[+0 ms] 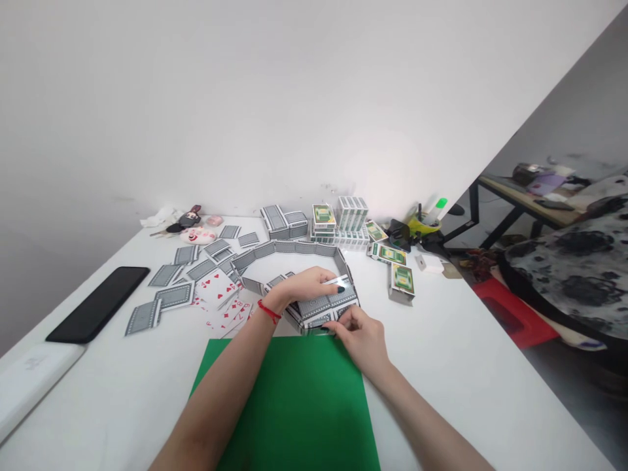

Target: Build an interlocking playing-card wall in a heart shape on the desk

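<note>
A ring-like structure of folded playing cards [289, 249], grey-patterned backs outward, stands on the white table. Several cards are joined into a flat section [321, 305] at its near right side. Lying over this section, my left hand [309, 283], with a red string at the wrist, grips its upper part; some fingers are hidden behind the hand and the cards. At the section's near edge, the thumb and finger of my right hand [362, 332] pinch the cards. Under my forearms is a green sheet [299, 405].
Loose playing cards [174, 296] lie left of the ring, near a black phone [101, 304] and a white box-like object [36, 376]. Behind are folded-card blocks [277, 224] and stacked card boxes [352, 212]. A yellow pen holder [424, 226] stands at right. Another person's patterned clothing [579, 261] shows far right.
</note>
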### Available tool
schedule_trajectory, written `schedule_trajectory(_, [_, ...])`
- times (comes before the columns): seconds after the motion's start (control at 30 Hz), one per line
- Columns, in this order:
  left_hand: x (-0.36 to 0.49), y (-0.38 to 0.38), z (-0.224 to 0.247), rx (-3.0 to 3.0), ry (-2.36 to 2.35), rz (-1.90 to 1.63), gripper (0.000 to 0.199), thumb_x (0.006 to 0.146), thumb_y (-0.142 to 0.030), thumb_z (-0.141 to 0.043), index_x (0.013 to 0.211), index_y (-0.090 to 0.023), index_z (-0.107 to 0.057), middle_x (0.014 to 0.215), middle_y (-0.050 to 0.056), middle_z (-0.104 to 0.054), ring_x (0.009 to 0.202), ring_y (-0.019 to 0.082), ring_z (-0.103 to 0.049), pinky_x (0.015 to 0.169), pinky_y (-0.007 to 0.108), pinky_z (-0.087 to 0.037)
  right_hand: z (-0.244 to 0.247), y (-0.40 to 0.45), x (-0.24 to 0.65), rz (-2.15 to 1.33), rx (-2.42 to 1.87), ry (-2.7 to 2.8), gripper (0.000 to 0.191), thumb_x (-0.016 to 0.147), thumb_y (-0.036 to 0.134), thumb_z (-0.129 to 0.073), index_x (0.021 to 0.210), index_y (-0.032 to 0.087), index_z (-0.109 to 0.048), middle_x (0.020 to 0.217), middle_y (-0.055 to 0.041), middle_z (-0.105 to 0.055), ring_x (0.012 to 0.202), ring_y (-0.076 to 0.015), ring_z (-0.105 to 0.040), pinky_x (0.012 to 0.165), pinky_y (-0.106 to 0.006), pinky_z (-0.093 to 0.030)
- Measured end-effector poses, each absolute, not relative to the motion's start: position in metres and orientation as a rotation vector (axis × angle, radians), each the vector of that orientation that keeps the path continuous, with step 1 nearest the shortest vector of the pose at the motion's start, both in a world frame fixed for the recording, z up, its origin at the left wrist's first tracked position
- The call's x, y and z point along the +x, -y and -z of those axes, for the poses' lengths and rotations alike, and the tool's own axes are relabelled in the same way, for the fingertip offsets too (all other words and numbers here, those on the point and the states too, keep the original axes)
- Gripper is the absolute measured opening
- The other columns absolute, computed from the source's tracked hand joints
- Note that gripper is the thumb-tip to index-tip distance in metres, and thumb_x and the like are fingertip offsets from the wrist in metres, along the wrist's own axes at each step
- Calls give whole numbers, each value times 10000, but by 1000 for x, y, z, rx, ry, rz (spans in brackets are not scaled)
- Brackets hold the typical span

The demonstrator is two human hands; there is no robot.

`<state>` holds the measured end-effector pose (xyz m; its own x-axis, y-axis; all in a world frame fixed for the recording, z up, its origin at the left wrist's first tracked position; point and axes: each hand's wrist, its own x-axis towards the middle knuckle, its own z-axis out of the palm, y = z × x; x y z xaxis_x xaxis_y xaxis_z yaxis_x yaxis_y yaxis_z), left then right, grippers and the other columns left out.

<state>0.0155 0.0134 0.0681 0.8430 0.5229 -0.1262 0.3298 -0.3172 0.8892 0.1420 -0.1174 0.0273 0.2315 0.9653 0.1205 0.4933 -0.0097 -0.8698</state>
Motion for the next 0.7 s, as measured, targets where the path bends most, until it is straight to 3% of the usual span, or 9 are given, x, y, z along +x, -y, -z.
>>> schedule_trajectory(0.37, [16,-14,-74,2149,-613,-187,271,798,-371,-427,683,-144,-520,656,-12,-532,623,119,-450,557,202,-337,-21,118,143,-656,-1573,1339,317,694,477,-645,633,230,-456,498,38,-551,469,-127,-521,491,-240,-409])
schedule_trajectory(0.53, [15,-15,-78,2237,-664,-155,289,807,-377,-419,656,-149,-512,649,-9,-550,615,119,-463,557,200,-345,-17,117,155,-827,-1487,1057,454,641,436,-704,902,245,-385,470,117,-480,397,-128,-534,424,-237,-442])
schedule_trajectory(0.6, [16,-14,-82,2286,-690,-147,274,806,-369,-424,703,-150,-551,702,7,-594,648,131,-488,583,205,-362,-16,115,161,-972,-1436,1034,476,658,446,-685,962,239,-382,470,118,-495,367,-131,-535,384,-236,-442])
schedule_trajectory(0.7, [20,-12,-89,2358,-715,-174,244,794,-319,-442,900,-159,-593,911,41,-646,784,160,-542,678,219,-387,-20,113,171,-1143,-1351,1010,412,666,473,-668,894,216,-441,457,91,-522,380,-143,-563,387,-245,-461])
